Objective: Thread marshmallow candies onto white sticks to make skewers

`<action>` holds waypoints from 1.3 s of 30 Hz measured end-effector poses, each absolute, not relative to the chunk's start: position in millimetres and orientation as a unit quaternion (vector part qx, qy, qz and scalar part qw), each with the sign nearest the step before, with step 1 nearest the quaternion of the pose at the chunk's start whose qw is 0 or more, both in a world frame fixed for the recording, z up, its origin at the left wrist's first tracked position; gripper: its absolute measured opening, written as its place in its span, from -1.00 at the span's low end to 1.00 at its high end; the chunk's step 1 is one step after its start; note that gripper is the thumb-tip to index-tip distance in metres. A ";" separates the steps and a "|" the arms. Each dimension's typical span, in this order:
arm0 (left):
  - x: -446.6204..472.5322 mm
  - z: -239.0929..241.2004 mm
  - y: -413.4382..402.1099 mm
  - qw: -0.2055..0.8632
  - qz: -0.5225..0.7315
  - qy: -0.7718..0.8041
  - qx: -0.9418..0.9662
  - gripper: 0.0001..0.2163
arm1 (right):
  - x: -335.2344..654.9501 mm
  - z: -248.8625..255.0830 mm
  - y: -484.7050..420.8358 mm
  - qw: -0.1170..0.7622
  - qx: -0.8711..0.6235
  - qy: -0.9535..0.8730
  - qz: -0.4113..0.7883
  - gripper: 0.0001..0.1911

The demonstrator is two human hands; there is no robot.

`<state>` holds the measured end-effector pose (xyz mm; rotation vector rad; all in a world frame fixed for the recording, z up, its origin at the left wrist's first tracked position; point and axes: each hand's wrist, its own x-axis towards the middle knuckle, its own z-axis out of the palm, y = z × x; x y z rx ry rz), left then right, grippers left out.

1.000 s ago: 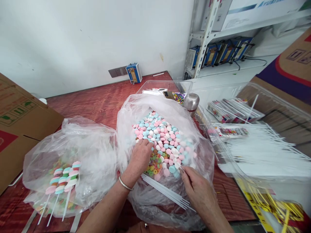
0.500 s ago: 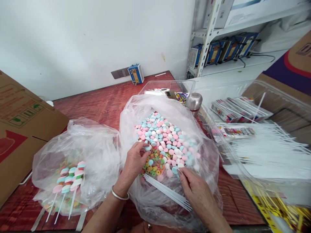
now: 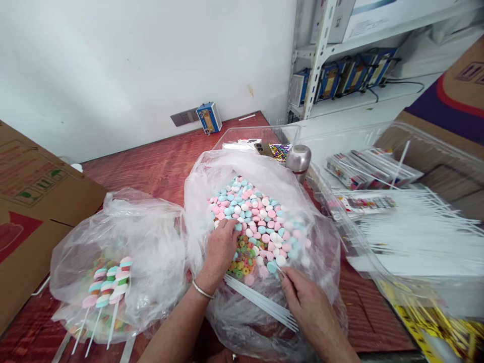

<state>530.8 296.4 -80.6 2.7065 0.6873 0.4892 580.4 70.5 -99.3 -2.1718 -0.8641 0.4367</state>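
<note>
My left hand (image 3: pixel 222 245) is over the pile of pink, blue and white marshmallows (image 3: pixel 260 214), its fingers closed at a blue marshmallow (image 3: pixel 238 227); the thumb is mostly hidden. My right hand (image 3: pixel 308 300) pinches a thin white stick (image 3: pixel 279 268), its tip by a blue marshmallow (image 3: pixel 272 266) at the pile's lower edge. Whether that marshmallow is on the stick I cannot tell. Ring-shaped gummies (image 3: pixel 242 259) in several colours lie below my left fingers. A clear plastic bag (image 3: pixel 204 176) surrounds the sweets. White sticks (image 3: pixel 260 302) rest on its near side, between my hands.
To the left, three skewers (image 3: pixel 101 290) of stacked sweets lie on another plastic bag (image 3: pixel 147 252). A metal flask (image 3: pixel 298 160) stands behind the sweets. On the right is a clear bin (image 3: pixel 351 242) holding many white sticks. Cardboard boxes (image 3: pixel 41 201) flank the red table (image 3: pixel 151 156).
My left hand has moved slightly right and turned, its fingers now hiding more of the marshmallow. My right hand keeps its pinch on the stick, almost unmoved. The view has shifted slightly.
</note>
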 end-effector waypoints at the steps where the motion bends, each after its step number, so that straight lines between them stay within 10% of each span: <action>1: 531.3 -82.4 297.3 0.138 0.164 0.254 0.943 -0.80 | 580.2 -99.1 70.1 0.372 -0.847 -0.337 0.172 -0.64; 12: 535.9 -79.9 291.5 0.186 0.220 0.250 0.924 -0.87 | 578.2 -97.1 75.0 0.382 -0.845 -0.340 0.156 -0.57; 22: 515.0 -66.8 265.8 0.771 0.116 0.214 0.589 -0.63 | 574.6 -75.5 103.4 0.362 -0.838 -0.375 0.163 -0.51; 39: 516.2 -71.2 265.8 0.788 0.163 0.269 0.529 -0.66 | 564.2 -64.7 95.6 0.441 -0.788 -0.345 0.256 -0.56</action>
